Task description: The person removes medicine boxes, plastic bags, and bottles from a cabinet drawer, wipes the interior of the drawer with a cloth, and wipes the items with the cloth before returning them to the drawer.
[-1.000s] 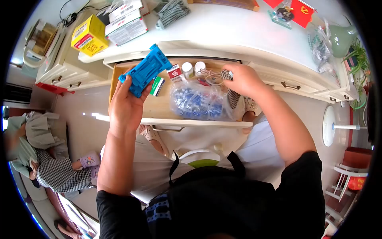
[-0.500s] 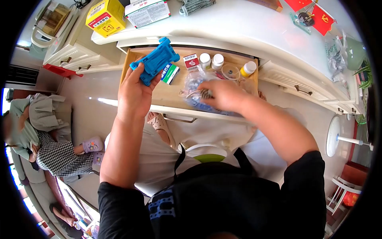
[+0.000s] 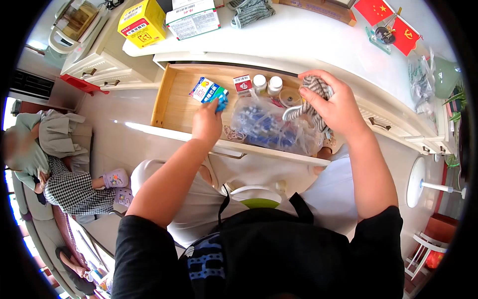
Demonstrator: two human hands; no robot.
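My left hand [image 3: 208,121] is closed on the blue plastic piece [image 3: 222,103], which is mostly hidden beside a green, white and blue box [image 3: 204,90] in the open drawer [image 3: 167,102]. Held up over the drawer's right part, my right hand [image 3: 338,102] grips a striped grey knitted cloth [image 3: 312,107]. Below and left of that cloth lies a clear plastic bag of blue items [image 3: 269,122]. Behind the bag are a red and white box [image 3: 242,84], two white bottles [image 3: 274,85] and a round clear container [image 3: 290,97]. Thin cords [image 3: 234,133] lie left of the bag.
On the white desktop [image 3: 318,42] stand a yellow box [image 3: 143,25], white boxes [image 3: 193,21], grey gloves [image 3: 250,12] and small red flags [image 3: 406,36]. A person [image 3: 74,184] sits at the left. A white fan [image 3: 415,182] stands on the right.
My left hand has moved down and right into the drawer with the blue piece. My right hand has risen rightward off the bag with the striped cloth. The cords now lie left of the bag.
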